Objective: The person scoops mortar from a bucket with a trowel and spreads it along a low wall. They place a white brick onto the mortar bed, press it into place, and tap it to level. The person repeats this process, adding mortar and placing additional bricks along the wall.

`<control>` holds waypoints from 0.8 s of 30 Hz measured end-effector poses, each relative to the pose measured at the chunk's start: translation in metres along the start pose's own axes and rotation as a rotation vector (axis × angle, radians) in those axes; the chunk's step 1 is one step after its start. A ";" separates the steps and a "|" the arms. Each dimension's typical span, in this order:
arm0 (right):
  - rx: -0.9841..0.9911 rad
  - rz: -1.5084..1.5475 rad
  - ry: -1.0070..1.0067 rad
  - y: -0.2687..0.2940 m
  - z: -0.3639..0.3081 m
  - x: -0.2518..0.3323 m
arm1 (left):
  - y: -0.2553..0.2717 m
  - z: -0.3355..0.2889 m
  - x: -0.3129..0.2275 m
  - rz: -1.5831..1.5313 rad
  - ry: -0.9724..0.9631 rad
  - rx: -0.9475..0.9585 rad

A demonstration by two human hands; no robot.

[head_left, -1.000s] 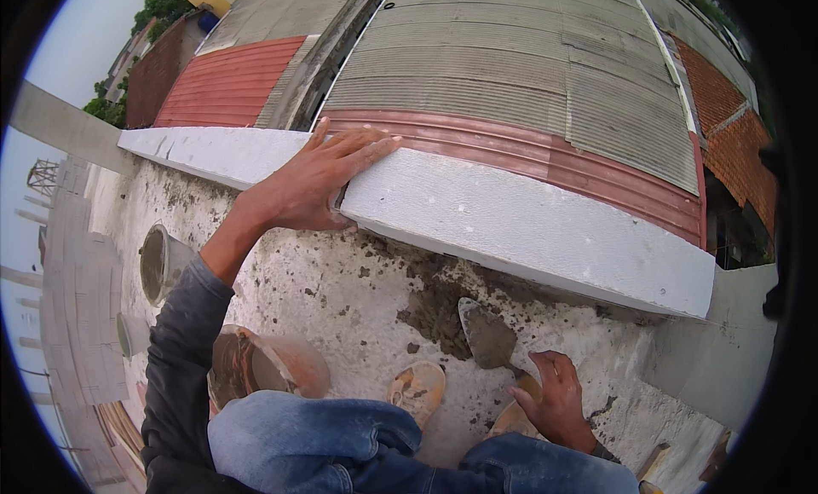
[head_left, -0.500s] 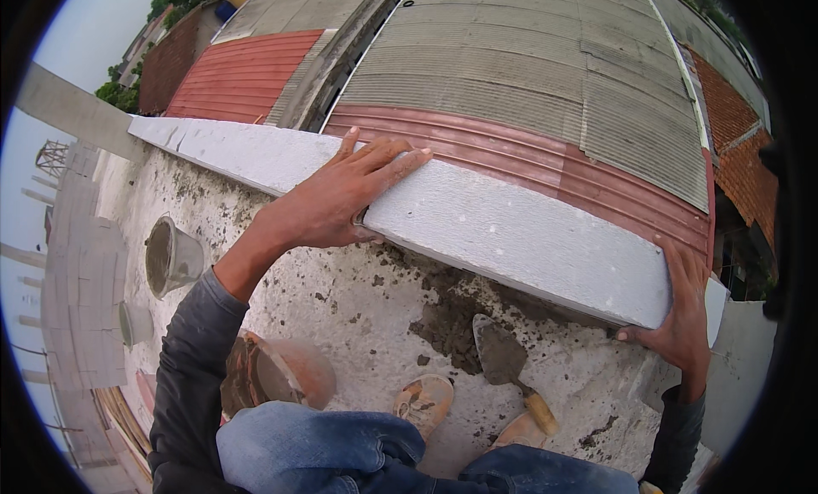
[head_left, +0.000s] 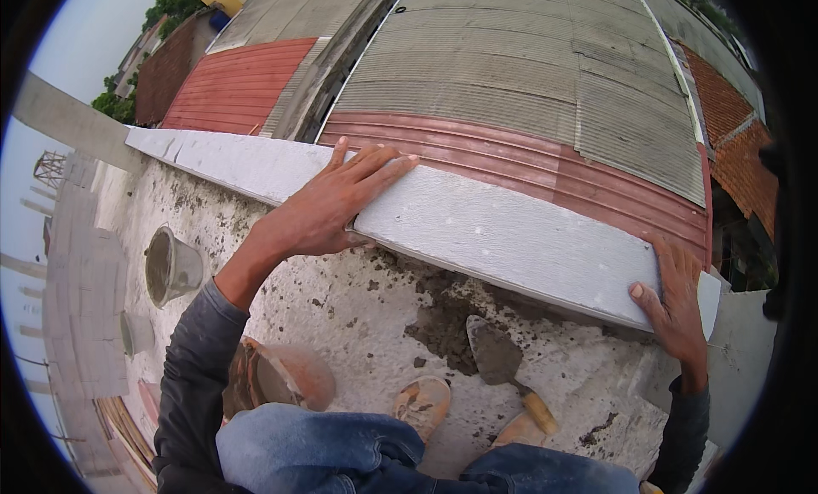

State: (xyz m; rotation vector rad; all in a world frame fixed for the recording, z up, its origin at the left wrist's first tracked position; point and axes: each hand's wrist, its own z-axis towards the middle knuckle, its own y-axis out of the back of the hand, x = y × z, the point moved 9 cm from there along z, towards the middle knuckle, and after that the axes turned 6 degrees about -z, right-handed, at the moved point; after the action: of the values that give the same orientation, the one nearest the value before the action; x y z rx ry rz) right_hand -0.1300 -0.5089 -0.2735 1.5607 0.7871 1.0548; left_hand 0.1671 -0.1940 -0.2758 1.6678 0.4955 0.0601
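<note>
A long pale lightweight concrete block (head_left: 503,234) lies along the roof edge, end to end with a row of like blocks (head_left: 230,157) running off to the left. My left hand (head_left: 311,206) grips it at the joint, fingers over the far edge and thumb by the near side. Around the block's right end is my right hand (head_left: 677,311), fingers on the far corner and thumb on the top. Below the block, spilled grey mortar (head_left: 443,328) covers part of the slab. A trowel (head_left: 496,353) with a wooden handle rests there beside my shoes.
Two mortar-stained buckets, one orange (head_left: 298,375) and one grey (head_left: 183,268), stand to the left, with a smaller pail (head_left: 136,332) beyond. Stacked blocks (head_left: 81,272) rise at the far left. Past the block row are lower corrugated roofs (head_left: 511,76).
My right thumb has come up from the block's near edge onto its top. The left hand keeps its hold, and the view has shifted slightly.
</note>
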 end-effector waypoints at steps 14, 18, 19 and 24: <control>-0.028 -0.011 0.012 -0.001 -0.001 0.002 | 0.001 -0.001 -0.001 -0.031 0.007 -0.010; -0.027 -0.036 0.001 -0.002 -0.001 0.001 | 0.002 0.000 -0.002 -0.038 0.008 -0.001; -0.025 -0.033 -0.002 -0.003 -0.001 0.001 | 0.001 0.000 -0.002 -0.042 0.020 0.015; -0.015 -0.041 -0.026 -0.005 -0.001 -0.001 | -0.002 -0.001 -0.002 -0.021 0.033 0.019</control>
State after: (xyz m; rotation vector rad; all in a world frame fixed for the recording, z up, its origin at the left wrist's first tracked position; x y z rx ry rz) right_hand -0.1315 -0.5084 -0.2781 1.5366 0.7884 1.0072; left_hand 0.1648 -0.1933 -0.2766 1.6823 0.5400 0.0676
